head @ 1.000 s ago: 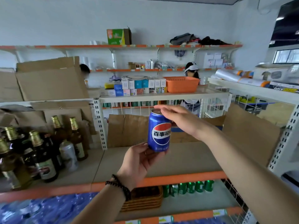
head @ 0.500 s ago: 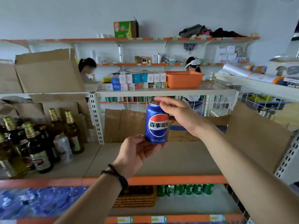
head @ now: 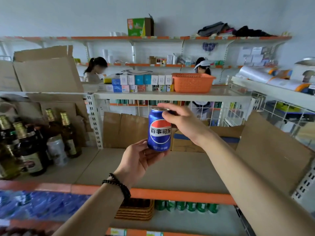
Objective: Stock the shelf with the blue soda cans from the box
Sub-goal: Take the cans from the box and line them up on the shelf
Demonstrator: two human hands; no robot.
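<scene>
Can in both your hands, upright, above the bare beige shelf board (head: 179, 169), not set down yet.

Your left hand (head: 136, 160) cups the base of the blue aluminium soda can w/ red-white-blue logo (head: 159, 130), fingers curled round the bottom; your right hand (head: 180, 120) pinches it at the top rim, fingertips on the lid. Brown cardboard box w/ blue stripe (head: 204, 138) sits at the back of the shelf, flaps up; contents hidden, so can't tell how many cans are left. No blue cans stand on the board so far as visible, so you look near the start. Green glass bottles w/ gold foil caps (head: 64, 133) fill the left bay; keep the can right of them.
</scene>
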